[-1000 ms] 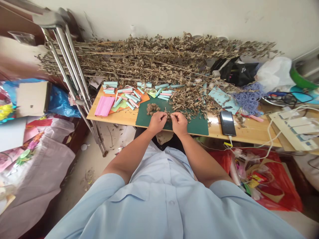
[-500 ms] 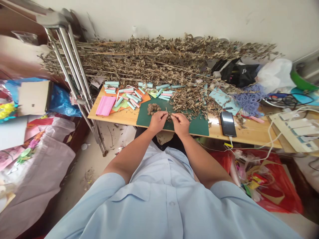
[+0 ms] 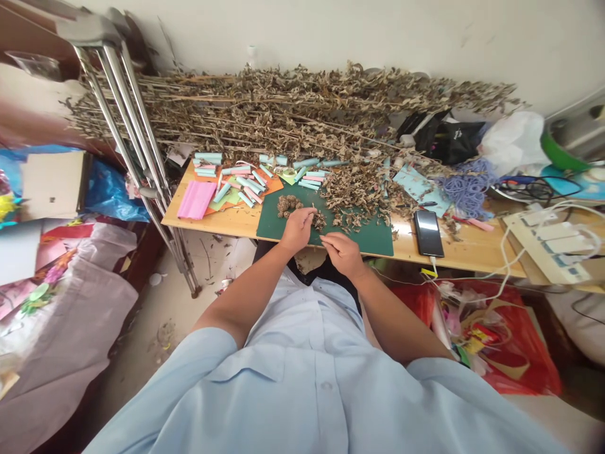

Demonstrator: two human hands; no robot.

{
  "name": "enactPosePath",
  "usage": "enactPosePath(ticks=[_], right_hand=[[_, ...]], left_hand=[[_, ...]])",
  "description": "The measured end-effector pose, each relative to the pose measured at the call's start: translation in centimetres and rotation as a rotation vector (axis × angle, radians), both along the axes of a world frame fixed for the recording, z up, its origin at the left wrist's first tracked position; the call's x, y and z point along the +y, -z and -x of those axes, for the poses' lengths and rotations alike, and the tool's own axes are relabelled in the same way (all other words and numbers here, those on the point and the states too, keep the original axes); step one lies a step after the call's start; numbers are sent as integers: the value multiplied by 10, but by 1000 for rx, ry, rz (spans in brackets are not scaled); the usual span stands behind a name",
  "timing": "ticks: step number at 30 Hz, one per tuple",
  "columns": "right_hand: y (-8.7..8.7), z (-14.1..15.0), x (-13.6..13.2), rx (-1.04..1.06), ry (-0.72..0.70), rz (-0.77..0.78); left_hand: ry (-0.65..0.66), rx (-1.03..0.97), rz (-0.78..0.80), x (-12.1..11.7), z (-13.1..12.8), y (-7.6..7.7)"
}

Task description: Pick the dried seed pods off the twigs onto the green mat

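My left hand [image 3: 297, 231] is closed in a pinch over the green mat [image 3: 278, 228]. A small clump of dried leaves [image 3: 319, 219] shows at its fingertips. Lower and to the right, my right hand [image 3: 343, 253] is at the mat's front edge, its fingers pressed together; whatever they hold is too small to make out. Just beyond my left hand sits a group of round brown leaf balls [image 3: 288, 205]. A loose heap of dried leaves [image 3: 352, 195] covers the mat's right rear part.
Dried leafy stalks [image 3: 265, 107] lie along the wall. Blue and pink paper rolls [image 3: 246, 183] and pink paper [image 3: 196, 200] are on the table's left. At right are a phone [image 3: 428, 233], purple cord [image 3: 467, 189] and a power strip [image 3: 551, 243]. Crutches [image 3: 135, 126] lean at left.
My hands have moved apart. The right hand has come down toward the mat's front edge, while the left hand stays nearly in place with dried leaves at its fingertips.
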State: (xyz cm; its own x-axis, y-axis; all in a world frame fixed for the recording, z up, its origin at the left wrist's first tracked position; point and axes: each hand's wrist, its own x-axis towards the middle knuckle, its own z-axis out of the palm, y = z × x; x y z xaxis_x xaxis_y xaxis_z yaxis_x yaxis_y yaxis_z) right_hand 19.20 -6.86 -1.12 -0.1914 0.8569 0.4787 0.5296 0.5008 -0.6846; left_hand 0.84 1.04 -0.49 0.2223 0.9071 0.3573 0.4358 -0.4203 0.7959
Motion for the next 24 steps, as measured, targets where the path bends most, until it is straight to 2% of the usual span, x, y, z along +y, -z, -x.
enactPosePath(ticks=[6,11,15,20,24], right_hand=[[-2,-2,11,90,161,-17],[-7,1,16,112,209,-23],[-16,7,23,143,211,-5],[-21,17,48,221,233,215],[-20,22,64,299,172,351]], left_hand=[[-17,-38,28,1,-1,3],[-22,-130,64,-1,-3,3],[24,-152,97,-3,-3,3],[65,-43,24,-2,-1,3],[91,-22,0,-1,0,-1]])
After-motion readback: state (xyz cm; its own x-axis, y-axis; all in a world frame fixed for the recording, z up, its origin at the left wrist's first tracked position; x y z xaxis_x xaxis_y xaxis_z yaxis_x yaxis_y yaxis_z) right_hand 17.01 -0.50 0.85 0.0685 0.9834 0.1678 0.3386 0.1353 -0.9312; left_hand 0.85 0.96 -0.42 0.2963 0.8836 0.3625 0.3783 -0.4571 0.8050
